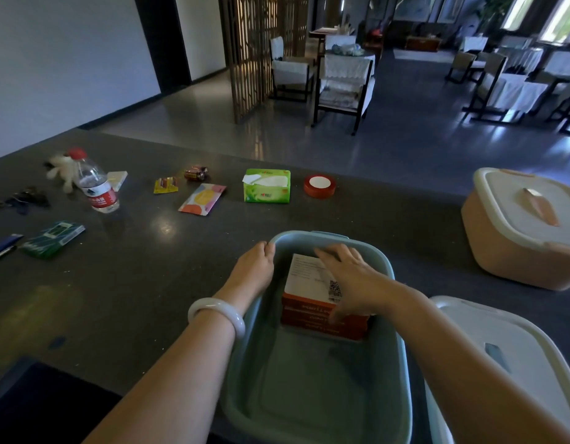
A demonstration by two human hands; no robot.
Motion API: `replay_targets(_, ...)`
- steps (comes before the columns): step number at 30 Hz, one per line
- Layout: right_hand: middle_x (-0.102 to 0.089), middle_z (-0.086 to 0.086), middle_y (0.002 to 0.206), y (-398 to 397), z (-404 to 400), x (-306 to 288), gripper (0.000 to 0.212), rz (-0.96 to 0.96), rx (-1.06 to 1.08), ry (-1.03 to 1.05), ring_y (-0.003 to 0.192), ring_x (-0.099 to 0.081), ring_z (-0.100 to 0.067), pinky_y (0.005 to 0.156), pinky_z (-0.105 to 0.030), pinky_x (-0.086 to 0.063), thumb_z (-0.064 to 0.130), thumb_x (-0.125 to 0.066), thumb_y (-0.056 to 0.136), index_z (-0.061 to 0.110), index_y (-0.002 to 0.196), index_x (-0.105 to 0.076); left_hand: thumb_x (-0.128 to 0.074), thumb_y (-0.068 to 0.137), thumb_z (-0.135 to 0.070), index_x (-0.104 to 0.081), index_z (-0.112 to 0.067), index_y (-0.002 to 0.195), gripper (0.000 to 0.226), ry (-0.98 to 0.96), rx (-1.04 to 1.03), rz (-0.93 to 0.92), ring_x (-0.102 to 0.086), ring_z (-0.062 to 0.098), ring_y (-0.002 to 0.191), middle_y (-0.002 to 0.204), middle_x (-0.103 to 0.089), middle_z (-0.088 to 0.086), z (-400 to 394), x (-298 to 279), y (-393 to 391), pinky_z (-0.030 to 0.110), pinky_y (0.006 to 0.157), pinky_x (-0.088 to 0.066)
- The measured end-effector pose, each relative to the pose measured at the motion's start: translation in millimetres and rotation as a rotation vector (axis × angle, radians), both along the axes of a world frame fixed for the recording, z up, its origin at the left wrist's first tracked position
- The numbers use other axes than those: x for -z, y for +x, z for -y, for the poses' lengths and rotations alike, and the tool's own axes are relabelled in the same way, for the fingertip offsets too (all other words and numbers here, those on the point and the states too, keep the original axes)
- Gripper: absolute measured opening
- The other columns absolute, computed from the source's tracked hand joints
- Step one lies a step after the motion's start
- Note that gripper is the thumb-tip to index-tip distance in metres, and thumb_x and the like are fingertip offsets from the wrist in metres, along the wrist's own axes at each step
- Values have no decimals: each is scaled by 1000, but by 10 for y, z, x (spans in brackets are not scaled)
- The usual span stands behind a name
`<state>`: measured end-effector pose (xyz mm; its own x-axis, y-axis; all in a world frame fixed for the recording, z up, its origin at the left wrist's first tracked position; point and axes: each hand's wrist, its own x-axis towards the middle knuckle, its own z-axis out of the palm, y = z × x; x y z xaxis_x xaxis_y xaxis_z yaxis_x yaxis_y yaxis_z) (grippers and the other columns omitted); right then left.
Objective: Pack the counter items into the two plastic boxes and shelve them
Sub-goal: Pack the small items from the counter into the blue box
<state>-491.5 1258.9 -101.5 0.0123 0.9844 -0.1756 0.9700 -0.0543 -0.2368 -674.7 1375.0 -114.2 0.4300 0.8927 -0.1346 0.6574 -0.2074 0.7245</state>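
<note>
Nearby, tissue pack (267, 185) beside red tape roll (319, 186); pink box (520, 248) lidded.

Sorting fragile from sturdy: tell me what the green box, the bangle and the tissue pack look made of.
Green box: matte moulded plastic, with rounded rim and soft sheen.
Bangle: glossy, milky white; possibly jade or glass, unclear.
Tissue pack: thin, shiny plastic film, wrinkled, with paper tissue showing at the slot.
</note>
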Motion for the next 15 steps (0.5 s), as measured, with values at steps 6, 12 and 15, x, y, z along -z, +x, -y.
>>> replay_targets(6,0,15,156,-302,-103,185,116,-60,-161,35,145,5,-14,114,-39,-5,51,-79,64,45,148,0,-26,105,-37,-51,-7,126,44,16,-7,-12,-54,28,115,123,-58,15,55,-64,-2,31,84,-36)
replay_targets(12,-2,11,155,-289,-159,347,95,-15,-130,118,145,2,-20,115,-43,-5,46,-74,73,49,144,-10,-26,105,-38,-54,-11,111,39,1,-6,-11,-56,22,93,100,-57,8,75,-76,-21,32,78,-39)
replay_targets(15,-3,11,155,-296,-172,361,92,-17,-126,122,145,1,-21,116,-45,-6,45,-73,74,51,142,-12,-27,105,-39,-52,-16,108,34,5,-7,-12,-51,12,81,95,-54,2,71,-69,-19,29,73,-36)
